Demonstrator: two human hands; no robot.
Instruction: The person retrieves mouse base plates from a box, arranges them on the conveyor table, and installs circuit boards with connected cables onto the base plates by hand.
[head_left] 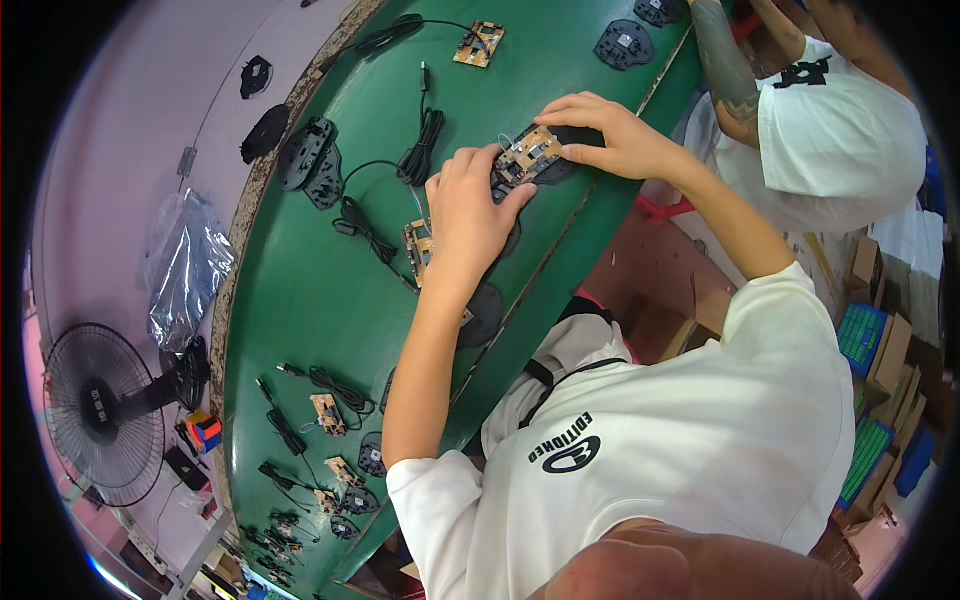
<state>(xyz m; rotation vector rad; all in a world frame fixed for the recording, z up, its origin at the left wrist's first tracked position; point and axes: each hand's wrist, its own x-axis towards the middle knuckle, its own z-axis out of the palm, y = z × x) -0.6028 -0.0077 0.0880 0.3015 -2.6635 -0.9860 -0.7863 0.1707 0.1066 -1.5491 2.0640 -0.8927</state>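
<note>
A tan circuit board (535,152) with small dark parts sits on or just over a black plastic shell (560,170) at the green belt's near edge. My right hand (620,140) closes on the board's right end, thumb on one side and fingers on the other. At its left end, my left hand (468,205) is closed, fingers curled along the board's edge and thumb pointing toward it. A second circuit board (418,248) lies beside my left wrist, partly covered. Near it are a coiled black cable (422,150) and another black shell (482,315), partly hidden by my forearm.
More boards, cables and round black shells (372,455) lie along the green belt (300,330). Black plastic parts (312,165) rest at the far edge. A clear plastic bag (190,265) and a fan (100,410) stand left. A co-worker's arm (725,65) is at the upper right.
</note>
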